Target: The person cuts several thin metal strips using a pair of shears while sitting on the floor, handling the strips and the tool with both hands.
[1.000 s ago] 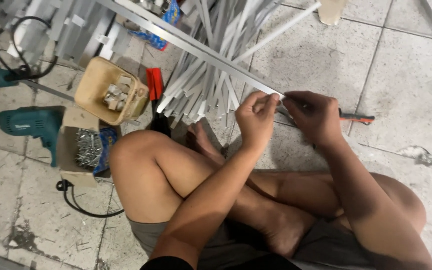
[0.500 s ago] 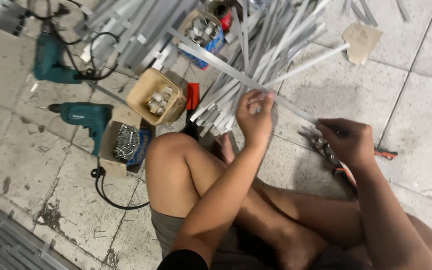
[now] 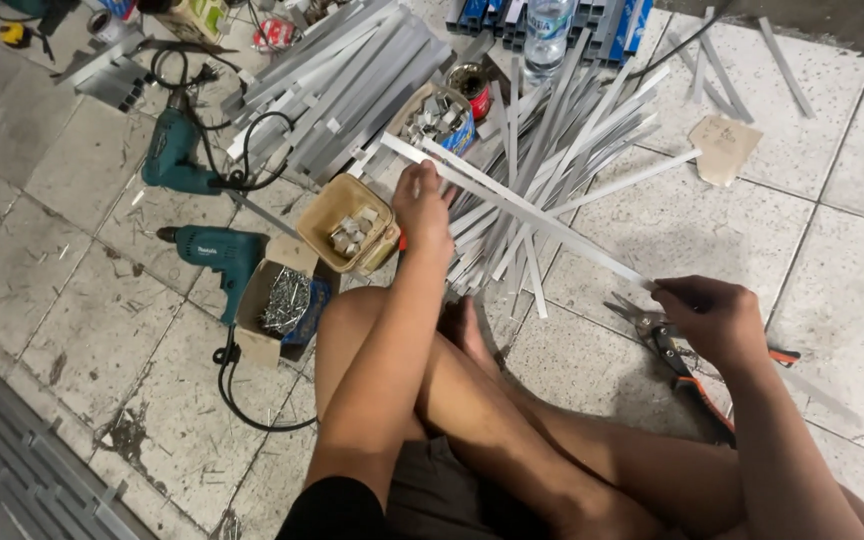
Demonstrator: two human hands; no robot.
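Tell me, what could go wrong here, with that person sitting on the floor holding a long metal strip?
The metal strip, held by the left hand and right hand, may have sharp cut edges, and both hands are bare, so a cut seems possible. The person's bare foot rests close to the pile of strips and the snips on the tiles, so a scrape could happen. The drill cord loops beside the knee and might snag.
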